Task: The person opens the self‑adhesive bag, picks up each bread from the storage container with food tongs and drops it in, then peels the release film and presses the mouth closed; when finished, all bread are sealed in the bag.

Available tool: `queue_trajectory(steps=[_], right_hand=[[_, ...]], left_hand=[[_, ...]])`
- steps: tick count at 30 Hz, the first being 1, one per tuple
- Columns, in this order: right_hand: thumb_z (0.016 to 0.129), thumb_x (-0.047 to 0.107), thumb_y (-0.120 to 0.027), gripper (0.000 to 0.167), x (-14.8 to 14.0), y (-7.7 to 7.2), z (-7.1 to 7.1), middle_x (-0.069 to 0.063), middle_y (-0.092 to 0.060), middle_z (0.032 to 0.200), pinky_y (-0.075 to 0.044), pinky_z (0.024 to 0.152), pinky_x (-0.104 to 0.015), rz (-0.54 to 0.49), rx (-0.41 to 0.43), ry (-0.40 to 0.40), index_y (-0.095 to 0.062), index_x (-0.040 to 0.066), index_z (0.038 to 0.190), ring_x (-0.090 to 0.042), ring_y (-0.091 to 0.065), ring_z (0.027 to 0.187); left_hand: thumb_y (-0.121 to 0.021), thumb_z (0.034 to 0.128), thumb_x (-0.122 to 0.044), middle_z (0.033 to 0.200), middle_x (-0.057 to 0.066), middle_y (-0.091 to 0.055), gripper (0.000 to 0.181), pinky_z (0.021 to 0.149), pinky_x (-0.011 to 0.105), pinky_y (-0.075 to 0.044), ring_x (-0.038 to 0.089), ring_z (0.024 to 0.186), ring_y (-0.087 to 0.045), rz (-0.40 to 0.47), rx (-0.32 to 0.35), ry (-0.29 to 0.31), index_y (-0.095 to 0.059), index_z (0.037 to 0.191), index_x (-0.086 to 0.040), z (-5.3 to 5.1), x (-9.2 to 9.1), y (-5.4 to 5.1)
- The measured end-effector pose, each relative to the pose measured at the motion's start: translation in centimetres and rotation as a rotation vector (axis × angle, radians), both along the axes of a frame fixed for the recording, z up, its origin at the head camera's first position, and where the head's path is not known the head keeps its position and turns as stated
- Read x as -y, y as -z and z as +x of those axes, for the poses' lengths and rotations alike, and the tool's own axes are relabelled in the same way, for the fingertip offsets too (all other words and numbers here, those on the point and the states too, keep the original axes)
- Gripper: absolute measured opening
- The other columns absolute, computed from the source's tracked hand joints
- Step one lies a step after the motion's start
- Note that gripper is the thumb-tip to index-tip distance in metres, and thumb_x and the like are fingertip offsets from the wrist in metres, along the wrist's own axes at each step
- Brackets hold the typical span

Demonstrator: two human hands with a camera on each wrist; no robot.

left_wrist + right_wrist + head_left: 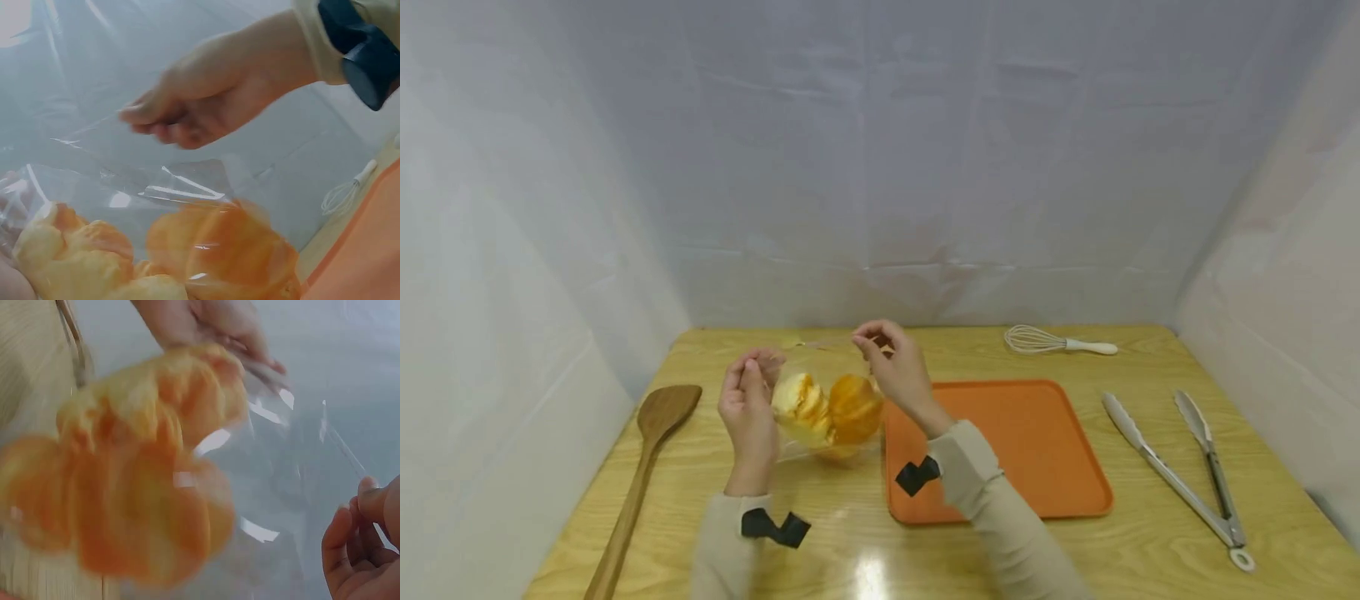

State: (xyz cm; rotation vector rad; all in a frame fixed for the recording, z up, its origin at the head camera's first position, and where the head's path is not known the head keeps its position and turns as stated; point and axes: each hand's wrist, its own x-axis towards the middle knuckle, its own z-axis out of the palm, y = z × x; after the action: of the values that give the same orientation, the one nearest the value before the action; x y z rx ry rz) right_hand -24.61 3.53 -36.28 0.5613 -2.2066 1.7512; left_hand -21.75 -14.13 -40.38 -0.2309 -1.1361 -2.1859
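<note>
A clear plastic bag [823, 360] is held up above the table, left of centre. Inside lie a pale, twisted bread roll [800, 407] and a rounder, deep-orange bread roll [856, 408]. My left hand [752, 400] grips the bag's left side near its top. At the upper right, my right hand [898, 367] pinches the bag's thin edge between thumb and fingertips. The right wrist view shows that edge stretched from the right hand [369, 544] toward the left hand [215, 328]. Motion blurs both rolls there.
An orange tray [1015, 442] lies right of the bag, partly under the right forearm. A wooden spatula [651, 450] rests at the left edge. A whisk [1056, 340] lies at the back right, and spread metal tongs [1187, 475] at the far right. White sheeting [865, 167] surrounds the table.
</note>
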Motion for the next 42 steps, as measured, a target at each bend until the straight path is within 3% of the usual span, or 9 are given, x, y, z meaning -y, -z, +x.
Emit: queue_trajectory(steps=[6, 13, 22, 27, 32, 35, 42], right_hand=[[0.096, 0.01, -0.061, 0.015, -4.6, 0.7, -0.9, -0.017, -0.059, 0.086, -0.05, 0.057, -0.02, -0.055, 0.055, 0.1, -0.065, -0.003, 0.103, -0.007, -0.052, 0.067], [0.095, 0.01, -0.062, 0.019, -10.3, 2.7, -1.9, 0.01, -0.054, 0.074, -0.05, 0.056, -0.016, -0.107, 0.113, 0.24, -0.062, -0.008, 0.103, 0.0, -0.052, 0.063], [0.098, 0.011, -0.058, 0.023, -15.8, 3.1, -1.1, 0.018, -0.055, 0.072, -0.051, 0.057, -0.016, -0.138, 0.128, 0.336, -0.059, -0.01, 0.106, 0.001, -0.051, 0.062], [0.099, 0.013, -0.056, 0.022, -17.4, 3.1, -0.1, 0.018, -0.055, 0.073, -0.052, 0.06, -0.015, -0.142, 0.166, 0.359, -0.057, -0.007, 0.108, 0.0, -0.054, 0.065], [0.099, 0.009, -0.055, 0.005, -17.8, 2.8, 0.9, 0.014, -0.06, 0.075, -0.052, 0.058, -0.014, -0.297, 0.157, 0.359, -0.058, 0.005, 0.099, -0.002, -0.057, 0.065], [0.098, 0.007, -0.055, 0.006, -17.7, 2.6, 1.5, 0.012, -0.063, 0.078, -0.052, 0.057, -0.013, -0.408, 0.119, 0.341, -0.058, 0.011, 0.095, -0.002, -0.058, 0.064], [0.097, 0.011, -0.057, 0.002, -17.4, 2.2, 2.2, 0.01, -0.068, 0.082, -0.051, 0.053, -0.014, -0.584, -0.004, 0.305, -0.057, 0.009, 0.095, -0.003, -0.059, 0.063]], left_hand=[[-0.055, 0.0985, -0.015, 0.094, 0.0, -0.073, 0.013, 0.084, 0.02, -0.056, 0.009, 0.089, -0.07, 0.115, 0.049, -0.019, -0.065, 0.101, -0.008, -0.8, 1.4, 0.0], [-0.055, 0.0975, -0.02, 0.092, -0.001, -0.075, 0.016, 0.08, 0.02, -0.057, 0.009, 0.087, -0.071, 0.175, 0.182, -0.065, -0.064, 0.104, -0.009, -1.5, 2.5, 0.0], [-0.055, 0.0967, -0.023, 0.091, -0.003, -0.075, 0.016, 0.079, 0.02, -0.057, 0.009, 0.087, -0.071, 0.193, 0.209, -0.064, -0.064, 0.104, -0.011, -1.7, 3.1, 0.2], [-0.056, 0.0964, -0.023, 0.092, -0.002, -0.075, 0.017, 0.079, 0.021, -0.057, 0.009, 0.088, -0.071, 0.186, 0.191, -0.045, -0.064, 0.105, -0.011, -1.6, 3.2, 0.4], [-0.057, 0.0955, -0.023, 0.092, -0.001, -0.075, 0.017, 0.079, 0.021, -0.057, 0.009, 0.087, -0.071, 0.185, 0.173, -0.029, -0.065, 0.105, -0.011, -1.6, 3.1, 0.4], [-0.058, 0.0948, -0.024, 0.091, -0.001, -0.074, 0.018, 0.079, 0.021, -0.057, 0.009, 0.087, -0.071, 0.188, 0.167, -0.024, -0.064, 0.105, -0.01, -1.5, 3.1, 0.4], [-0.057, 0.0946, -0.024, 0.092, -0.003, -0.074, 0.019, 0.081, 0.021, -0.057, 0.009, 0.09, -0.071, 0.156, 0.179, -0.015, -0.063, 0.105, -0.01, -1.5, 2.8, 0.3]])
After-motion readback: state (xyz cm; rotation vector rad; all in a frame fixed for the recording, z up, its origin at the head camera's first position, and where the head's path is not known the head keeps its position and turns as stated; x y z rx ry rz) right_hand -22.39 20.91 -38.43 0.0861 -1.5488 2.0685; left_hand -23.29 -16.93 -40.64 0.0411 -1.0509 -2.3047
